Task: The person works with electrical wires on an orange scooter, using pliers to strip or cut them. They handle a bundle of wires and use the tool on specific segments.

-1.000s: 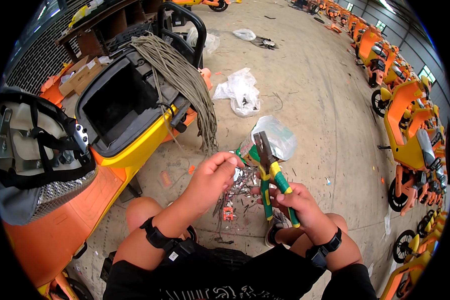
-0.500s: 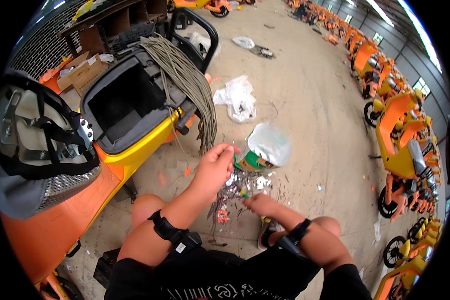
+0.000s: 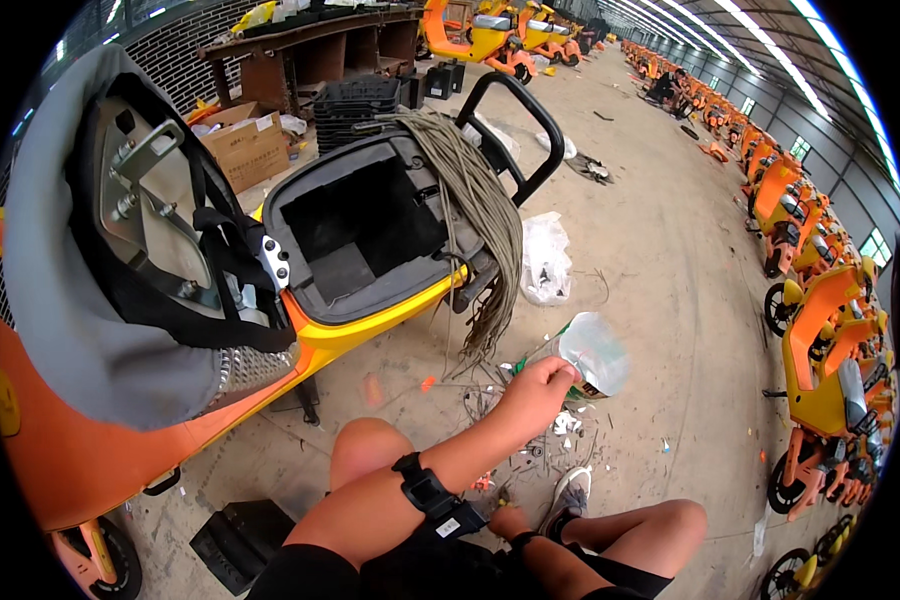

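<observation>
My left hand (image 3: 542, 388) is out in front with thumb and forefinger pinched together, over the near side of a clear plastic container (image 3: 598, 350) with a green label. Whatever sits in the pinch is too small to make out. Low down by my shoe, my right hand (image 3: 510, 521) is closed around a small yellowish thing (image 3: 504, 496), its kind unclear. Between the hands and the container lie scattered bits of metal and white scraps (image 3: 567, 423) on the floor.
At left stands an orange-and-yellow scooter (image 3: 355, 345), seat (image 3: 160, 350) raised over a black storage bin (image 3: 360, 225). A grey cord bundle (image 3: 475, 190) hangs over its rear. A black box (image 3: 238, 545) lies below; a white plastic bag (image 3: 546, 262) lies beyond. Scooters (image 3: 820, 350) line the right.
The view has shifted up and left. My left hand has moved toward the plastic container, and my right hand has drawn back and down toward my body, beside my shoe.
</observation>
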`<state>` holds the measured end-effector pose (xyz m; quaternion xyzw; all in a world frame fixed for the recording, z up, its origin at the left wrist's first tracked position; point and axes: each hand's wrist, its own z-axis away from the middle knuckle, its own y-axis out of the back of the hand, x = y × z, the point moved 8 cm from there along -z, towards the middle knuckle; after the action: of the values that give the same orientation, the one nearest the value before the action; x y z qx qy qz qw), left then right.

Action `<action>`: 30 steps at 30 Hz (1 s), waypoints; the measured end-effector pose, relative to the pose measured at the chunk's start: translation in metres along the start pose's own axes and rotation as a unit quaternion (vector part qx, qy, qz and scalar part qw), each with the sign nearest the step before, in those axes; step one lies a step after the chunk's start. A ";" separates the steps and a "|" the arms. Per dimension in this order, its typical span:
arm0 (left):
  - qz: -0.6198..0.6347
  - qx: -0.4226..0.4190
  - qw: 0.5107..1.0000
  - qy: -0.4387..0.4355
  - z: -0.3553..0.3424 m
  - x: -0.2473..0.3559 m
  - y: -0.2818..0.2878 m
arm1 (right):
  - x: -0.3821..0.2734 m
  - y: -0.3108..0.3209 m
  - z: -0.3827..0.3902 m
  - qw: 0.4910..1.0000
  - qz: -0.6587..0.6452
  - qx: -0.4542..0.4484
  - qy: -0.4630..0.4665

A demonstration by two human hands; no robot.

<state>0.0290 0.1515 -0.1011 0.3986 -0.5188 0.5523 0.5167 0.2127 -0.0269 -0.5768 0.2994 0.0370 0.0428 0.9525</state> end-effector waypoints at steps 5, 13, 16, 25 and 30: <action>0.015 -0.008 1.000 0.009 0.002 0.010 0.000 | -0.048 -0.067 0.028 0.974 -0.023 -0.186 0.124; -0.061 -0.028 0.998 -0.018 -0.003 0.003 0.001 | -0.072 0.000 0.100 0.962 -0.050 -0.253 0.088; -0.092 -0.035 0.995 -0.023 -0.002 0.005 0.000 | -0.095 0.062 0.102 0.968 0.053 -0.100 0.226; -0.159 -0.051 0.985 -0.041 0.003 0.008 0.002 | -0.120 0.331 0.286 0.913 -0.065 0.045 0.401; -0.193 -0.056 0.978 -0.057 0.017 0.018 0.005 | -0.089 0.390 0.386 0.820 -0.188 0.242 0.484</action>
<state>0.0201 0.1380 -0.0821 0.4928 -0.4908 0.3887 0.6043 0.1382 0.0637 -0.0329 0.4484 0.5581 -0.0077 0.6981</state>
